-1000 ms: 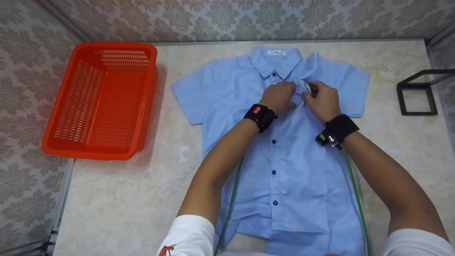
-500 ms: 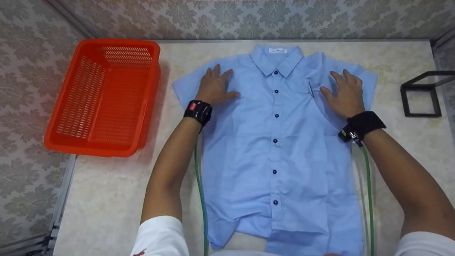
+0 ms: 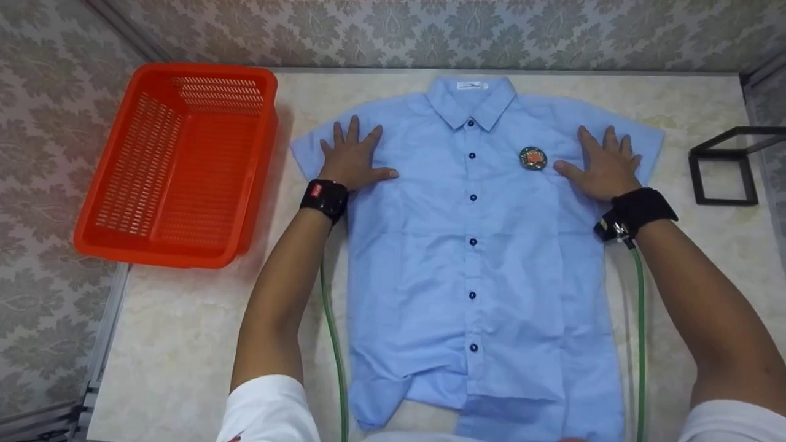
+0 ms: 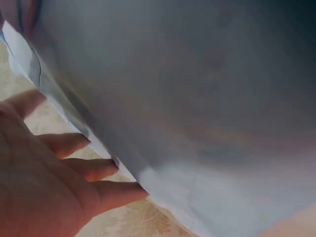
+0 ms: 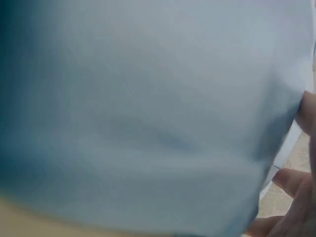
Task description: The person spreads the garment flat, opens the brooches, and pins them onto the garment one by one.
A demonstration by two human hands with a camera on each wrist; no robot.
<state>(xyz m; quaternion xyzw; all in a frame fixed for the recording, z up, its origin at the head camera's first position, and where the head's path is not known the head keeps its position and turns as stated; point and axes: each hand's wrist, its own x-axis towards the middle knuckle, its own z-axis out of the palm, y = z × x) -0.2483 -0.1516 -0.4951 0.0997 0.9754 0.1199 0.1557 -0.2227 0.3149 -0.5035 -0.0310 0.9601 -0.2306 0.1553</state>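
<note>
A light blue short-sleeved shirt (image 3: 424,264), buttoned down the front, lies spread on the table with its collar toward the far wall. A round green badge with an orange centre (image 3: 533,158) sits flat on the chest, right of the buttons. My left hand (image 3: 350,155) rests on the left shoulder and sleeve area, fingers spread. On the opposite shoulder my right hand (image 3: 605,167) lies with spread fingers, its thumb just beside the badge. Both wrist views are mostly filled by blurred cloth, with fingertips (image 4: 123,192) touching it in the left one.
A red plastic basket (image 3: 249,212) stands on the table (image 3: 184,344) at the left. A black open frame (image 3: 724,201) is at the right edge. Green cables (image 3: 334,344) run from the wrists toward the body. A patterned wall (image 3: 466,37) borders the far side.
Both hands have left the middle of the chest and moved apart onto the shoulders. The badge, earlier held and then seen edge-on, now faces up. The cloth around it lies flatter.
</note>
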